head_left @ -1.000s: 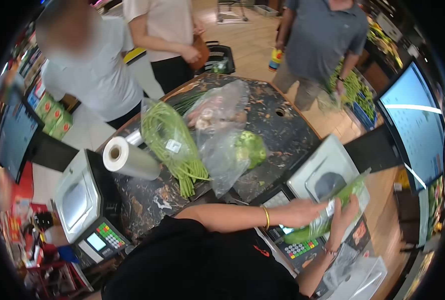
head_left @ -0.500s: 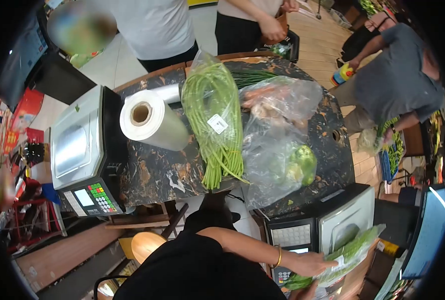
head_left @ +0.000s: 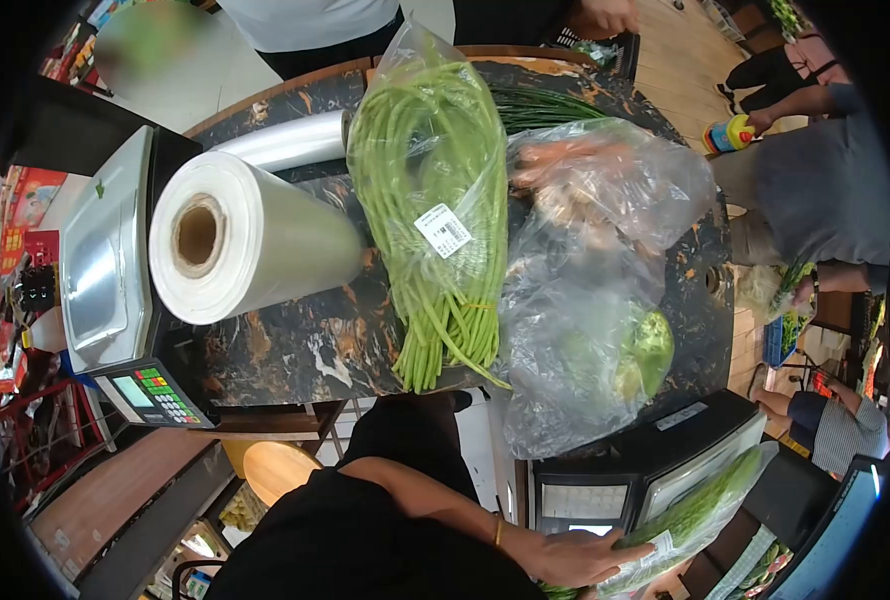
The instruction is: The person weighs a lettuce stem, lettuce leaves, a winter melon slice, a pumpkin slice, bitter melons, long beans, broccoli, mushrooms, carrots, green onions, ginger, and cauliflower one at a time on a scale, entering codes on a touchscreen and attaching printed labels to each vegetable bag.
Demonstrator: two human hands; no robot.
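Note:
My left hand (head_left: 575,556), with a gold bracelet at the wrist, lies with stretched fingers on a clear bag of green vegetables (head_left: 713,495). Its fingertips touch the bag beside a white label (head_left: 657,545). This bag slants over the right-hand scale (head_left: 590,500); what holds it from below is hidden. My right hand cannot be made out. On the dark marbled counter (head_left: 295,350) lie bagged long beans (head_left: 430,210) with a price label. Next to them are clear bags with orange-red produce (head_left: 575,160) and a round green vegetable (head_left: 645,355).
A thick roll of plastic bags (head_left: 285,235) and another roll (head_left: 290,140) lie at the counter's left. A second scale (head_left: 115,260) stands beyond them. People stand across the counter. At right, a person holds a yellow bottle (head_left: 730,133). A wooden stool (head_left: 277,470) is below.
The view has shifted closer to the counter. My left hand and the bagged greens sit lower in view. Fingers of my right hand, seen earlier under the bag, have dropped out of sight.

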